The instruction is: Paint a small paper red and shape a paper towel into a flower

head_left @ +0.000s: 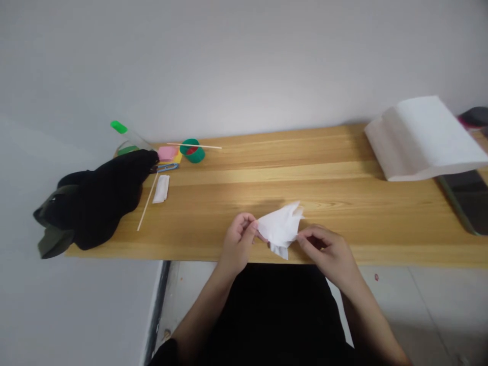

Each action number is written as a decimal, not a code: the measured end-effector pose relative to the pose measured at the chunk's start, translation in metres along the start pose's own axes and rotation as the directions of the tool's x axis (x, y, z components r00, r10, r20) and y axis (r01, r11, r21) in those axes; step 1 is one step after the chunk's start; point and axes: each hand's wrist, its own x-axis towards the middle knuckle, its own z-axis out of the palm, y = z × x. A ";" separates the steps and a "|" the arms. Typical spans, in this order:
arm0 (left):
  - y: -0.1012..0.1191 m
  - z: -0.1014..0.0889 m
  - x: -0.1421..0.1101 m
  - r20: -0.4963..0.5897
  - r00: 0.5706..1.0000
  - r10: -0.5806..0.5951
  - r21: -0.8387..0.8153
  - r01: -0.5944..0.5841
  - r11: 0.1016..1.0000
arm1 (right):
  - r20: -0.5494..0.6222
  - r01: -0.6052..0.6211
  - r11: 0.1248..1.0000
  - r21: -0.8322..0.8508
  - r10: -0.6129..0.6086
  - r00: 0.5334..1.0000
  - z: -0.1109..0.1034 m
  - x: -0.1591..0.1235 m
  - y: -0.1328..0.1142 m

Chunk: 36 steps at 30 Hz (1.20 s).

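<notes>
A white tissue (280, 223), gathered to a point on its left and fanned out in loose layers on its right, is held up over the front part of the wooden table (305, 173). My left hand (240, 239) is closed, pinching the narrow end between thumb and fingers. My right hand (328, 251) pinches the lower right edge of the same tissue with thumb and index finger. A greyish flap of the tissue hangs below. My fingers hide the gathered tip.
At the left lie a black cloth item (110, 198), a thin wooden stick (147, 203), a folded white packet (161, 188), a blue-handled tool (168, 166) and pink paper (166, 153). A green tape roll (192, 151) stands behind. At the right, a large tissue pack (427, 140) rests over a dark phone (467, 201).
</notes>
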 end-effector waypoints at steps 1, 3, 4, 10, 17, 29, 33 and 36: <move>0.000 0.000 0.001 -0.008 1.000 -0.002 0.002 0.002 1.000 | -0.004 -0.017 1.000 -0.017 0.017 1.000 -0.003 -0.001 0.003; 0.001 0.001 0.002 -0.026 1.000 0.001 0.003 -0.001 1.000 | -0.020 -0.054 0.997 -0.048 0.053 0.998 -0.009 -0.003 0.008; 0.002 0.002 0.002 -0.033 0.999 0.000 0.005 0.000 1.000 | -0.026 -0.067 0.996 -0.066 0.066 0.997 -0.011 -0.004 0.011; 0.004 0.005 0.001 -0.002 1.000 0.020 0.036 -0.020 0.999 | -0.028 -0.088 0.985 -0.149 0.085 0.996 -0.020 -0.010 0.016; 0.007 0.010 0.006 0.001 0.995 0.101 0.045 -0.101 0.994 | -0.018 -0.076 0.979 -0.190 0.074 0.997 -0.023 -0.014 0.018; 0.023 0.009 0.024 0.415 0.852 0.320 0.358 -0.476 0.803 | 0.025 -0.099 0.971 -0.217 0.106 0.994 -0.024 -0.013 0.023; 0.021 0.012 0.036 0.572 0.764 0.299 0.488 -0.609 0.625 | 0.031 -0.074 0.976 -0.205 0.082 0.996 -0.025 -0.012 0.020; 0.016 0.016 0.040 0.594 0.771 0.230 0.526 -0.589 0.613 | 0.026 -0.064 0.983 -0.171 0.070 0.997 -0.026 -0.011 0.017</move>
